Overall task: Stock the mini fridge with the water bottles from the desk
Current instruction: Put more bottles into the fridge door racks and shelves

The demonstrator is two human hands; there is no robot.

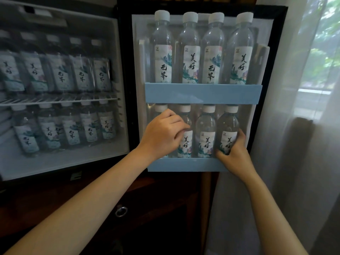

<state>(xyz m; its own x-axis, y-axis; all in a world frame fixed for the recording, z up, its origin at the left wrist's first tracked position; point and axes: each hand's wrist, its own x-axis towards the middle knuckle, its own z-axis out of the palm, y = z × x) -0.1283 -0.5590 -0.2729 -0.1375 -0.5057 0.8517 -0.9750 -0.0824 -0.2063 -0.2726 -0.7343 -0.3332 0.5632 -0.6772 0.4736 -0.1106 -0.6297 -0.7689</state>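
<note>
The fridge (121, 52) is standing open, its door (140, 30) hanging at 3 o'clock. Clear, white-capped, labelled bottles (189, 52) are standing upright in rows along both blue door shelves (202, 93) and are filling both inner shelves at 9 o'clock.

Sheer white curtain (287, 74) over a daylit window (329, 57) at right, dark wooden cabinet (161, 203) below.

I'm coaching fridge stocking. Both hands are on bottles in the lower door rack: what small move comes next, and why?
Probably press the rightmost bottle down behind the lower rail and release it. The right hand grips its base at the rail, the left hand curls round the leftmost bottle, and all four bottles already stand upright in the row.
</note>
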